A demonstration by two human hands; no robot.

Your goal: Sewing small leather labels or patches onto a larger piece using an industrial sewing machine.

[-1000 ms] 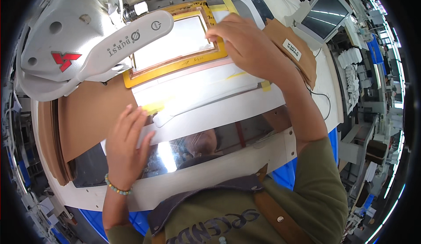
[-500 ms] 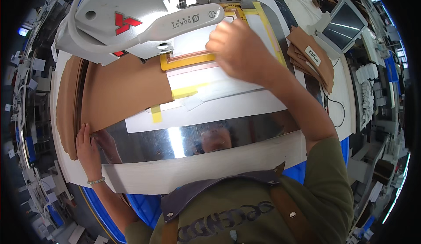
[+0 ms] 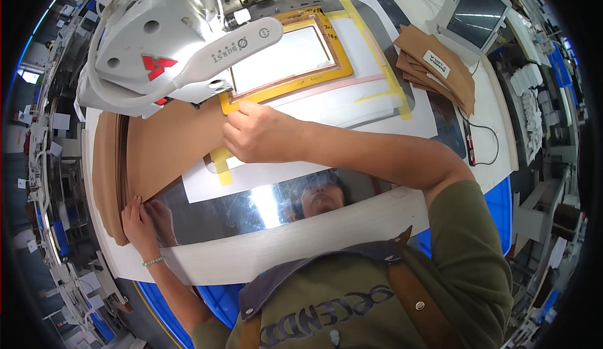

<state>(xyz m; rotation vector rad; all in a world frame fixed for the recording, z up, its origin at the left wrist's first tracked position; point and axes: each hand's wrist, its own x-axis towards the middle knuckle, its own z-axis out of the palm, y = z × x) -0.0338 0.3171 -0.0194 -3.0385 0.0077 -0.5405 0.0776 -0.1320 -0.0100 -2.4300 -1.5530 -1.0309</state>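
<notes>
A brown sheet (image 3: 169,145) of leather-like material lies on the machine bed, its far end under the white sewing machine head (image 3: 151,41). At its near left corner, the fingertips of my left hand (image 3: 141,226) grip the edge. My right hand (image 3: 267,134) is closed at the sheet's right edge, just below the yellow frame (image 3: 342,66). Its curled fingers hide whatever they hold. The frame, with a rectangular opening, lies flat over white sheets with yellow tape (image 3: 380,63).
A stack of brown pieces (image 3: 105,173) stands along the left edge. At the right lie several brown pieces with a white label (image 3: 438,64), beside a screen (image 3: 474,13). A small red-and-black tool (image 3: 469,142) and a cable lie nearby. A shiny metal plate (image 3: 251,214) spans the front.
My right hand has moved left and nearer, from the yellow frame to the brown sheet's right edge. My left hand stays at the sheet's corner. The whole view has shifted slightly.
</notes>
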